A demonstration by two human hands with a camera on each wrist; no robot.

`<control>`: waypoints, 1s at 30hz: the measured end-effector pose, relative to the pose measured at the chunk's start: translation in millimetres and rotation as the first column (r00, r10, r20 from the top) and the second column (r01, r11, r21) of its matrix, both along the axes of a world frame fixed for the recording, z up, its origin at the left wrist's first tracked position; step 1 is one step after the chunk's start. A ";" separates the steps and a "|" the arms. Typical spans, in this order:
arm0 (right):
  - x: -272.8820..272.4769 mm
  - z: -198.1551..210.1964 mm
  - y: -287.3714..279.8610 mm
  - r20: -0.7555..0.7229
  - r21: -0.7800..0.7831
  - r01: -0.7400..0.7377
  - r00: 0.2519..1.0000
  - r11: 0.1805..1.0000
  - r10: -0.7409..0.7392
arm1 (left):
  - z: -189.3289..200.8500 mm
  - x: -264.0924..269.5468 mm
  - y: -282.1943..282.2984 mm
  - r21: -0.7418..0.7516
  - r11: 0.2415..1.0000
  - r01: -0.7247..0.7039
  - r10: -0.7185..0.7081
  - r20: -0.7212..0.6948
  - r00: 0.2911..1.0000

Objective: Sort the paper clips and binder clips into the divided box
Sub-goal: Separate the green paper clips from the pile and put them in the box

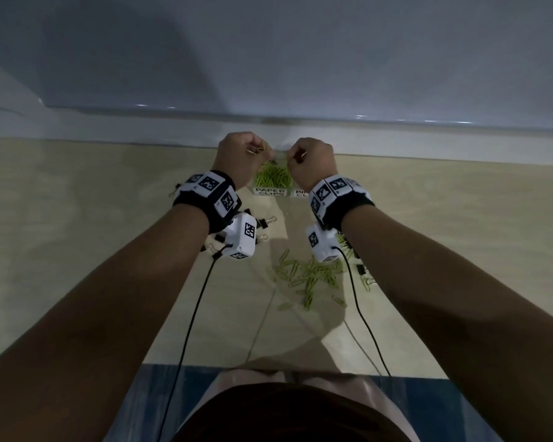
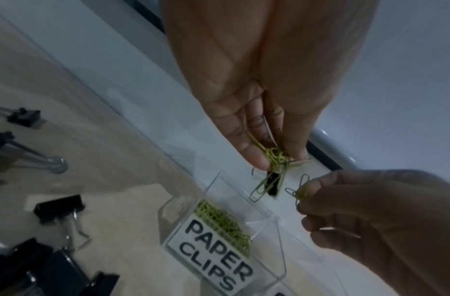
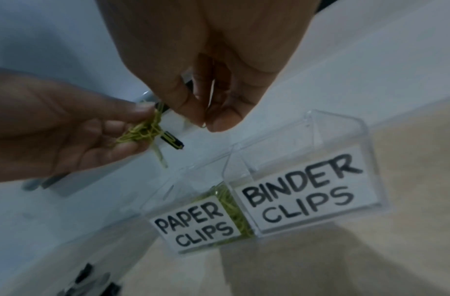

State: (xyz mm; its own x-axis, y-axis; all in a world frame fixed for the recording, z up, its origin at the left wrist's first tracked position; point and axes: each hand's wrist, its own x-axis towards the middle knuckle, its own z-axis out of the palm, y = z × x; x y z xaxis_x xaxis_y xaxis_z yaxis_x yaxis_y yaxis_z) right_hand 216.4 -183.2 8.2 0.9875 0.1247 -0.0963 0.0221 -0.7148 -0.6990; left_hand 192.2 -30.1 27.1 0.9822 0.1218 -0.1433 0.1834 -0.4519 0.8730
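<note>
The clear divided box (image 1: 270, 191) stands at the table's far edge, and both hands hover just above it. My left hand (image 2: 279, 160) pinches a tangled bunch of green paper clips (image 2: 276, 156); a small black piece (image 2: 273, 184), maybe a binder clip, hangs in the bunch. Close to its right, my right hand (image 3: 206, 122) pinches a couple of green paper clips (image 2: 300, 192). The compartment labelled PAPER CLIPS (image 3: 196, 226) holds a heap of green clips (image 1: 273, 177). The BINDER CLIPS compartment (image 3: 302, 192) looks empty.
Loose green paper clips (image 1: 310, 275) lie scattered on the beige table between my forearms. Several black binder clips (image 2: 59, 208) sit under my left wrist, and a few more (image 1: 364, 272) lie by the right wrist. A pale wall ledge (image 1: 396, 141) runs behind the box.
</note>
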 end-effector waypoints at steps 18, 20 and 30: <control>-45.0 2.7 3.7 -0.510 0.680 0.320 0.852 0.659 0.113 | 6.9 -30.9 7.3 -0.334 0.942 -0.038 0.005 -0.102 0.995; -49.3 1.4 0.4 -0.505 0.723 0.351 0.856 0.595 0.110 | 6.7 -32.7 5.4 -0.347 0.938 -0.029 -0.007 -0.101 0.995; -54.4 -0.3 -27.4 -0.473 0.684 0.375 0.881 0.625 -0.012 | 5.5 -31.1 -3.4 -0.312 0.950 -0.004 -0.035 -0.118 0.992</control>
